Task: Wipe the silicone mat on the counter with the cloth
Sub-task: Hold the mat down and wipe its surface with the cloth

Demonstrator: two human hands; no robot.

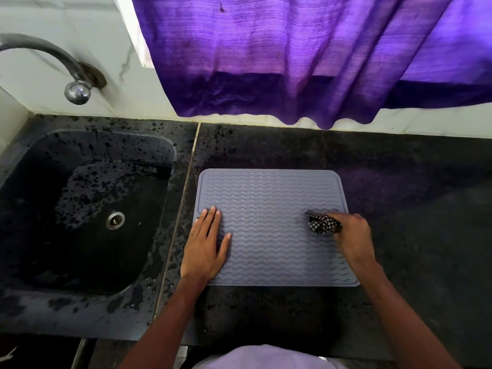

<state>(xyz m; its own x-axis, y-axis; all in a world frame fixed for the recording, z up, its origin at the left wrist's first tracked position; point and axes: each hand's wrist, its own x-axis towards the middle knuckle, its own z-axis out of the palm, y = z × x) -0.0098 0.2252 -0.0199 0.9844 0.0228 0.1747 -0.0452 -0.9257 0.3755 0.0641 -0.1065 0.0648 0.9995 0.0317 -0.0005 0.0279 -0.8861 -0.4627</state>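
Wiping underway: right hand [352, 235] clamps cloth [320, 222] on mat [271, 203], centre-right; left hand [206, 243] flat, fingers straight. Next, likely sweep leftward.

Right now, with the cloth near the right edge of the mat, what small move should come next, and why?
Probably draw the right hand with the cloth leftward across the mat, toward the left hand. The cloth sits near the mat's right edge, most ridges lie to its left, while the left hand rests flat on it.
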